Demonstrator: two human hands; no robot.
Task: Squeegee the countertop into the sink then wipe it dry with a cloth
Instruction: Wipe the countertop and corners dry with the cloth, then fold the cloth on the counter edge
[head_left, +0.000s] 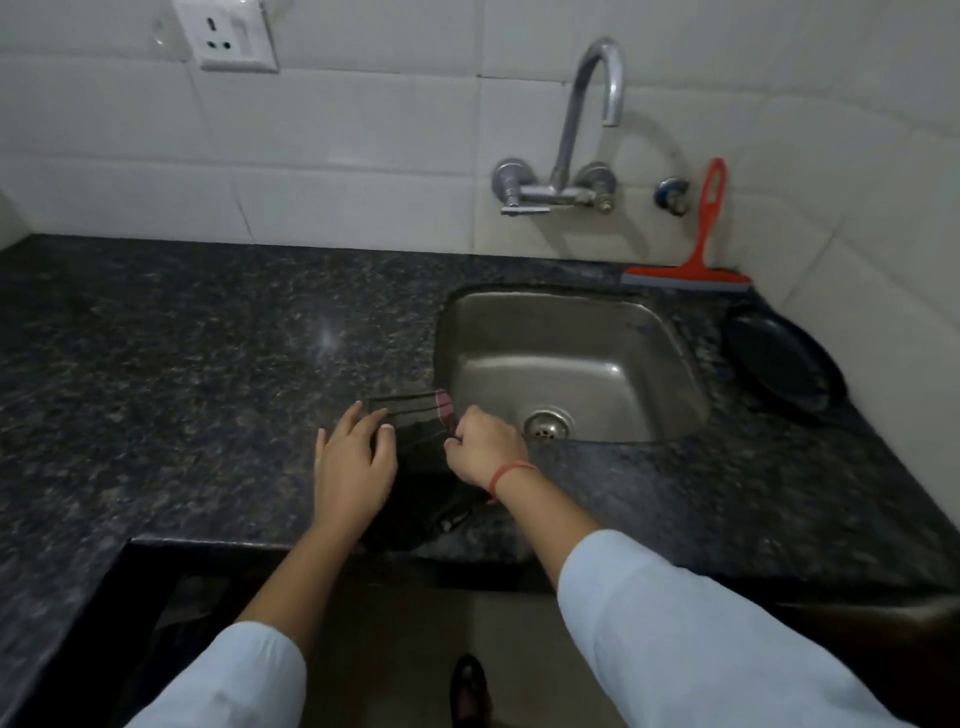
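drying step in hand: left hand (355, 464) presses flat on the dark striped cloth (422, 457); right hand (480, 444) pinches its edge; next, sweep it across the speckled black granite counter (182, 364); orange squeegee (693, 260) stands parked.

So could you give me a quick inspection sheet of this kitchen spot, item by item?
Surface: dark speckled countertop with a steel sink set into it; cannot tell whether it is wet or dry.
Job's things: dark cloth lying on the countertop by the sink's near left corner; red squeegee propped against the wall behind the sink.
Clutter: dark plate on the countertop right of the sink.
Hands: left hand rests flat on the cloth; right hand pinches the cloth's edge.
Cables: nothing seen.
Surroundings: white tiled wall carrying a tap and a socket.
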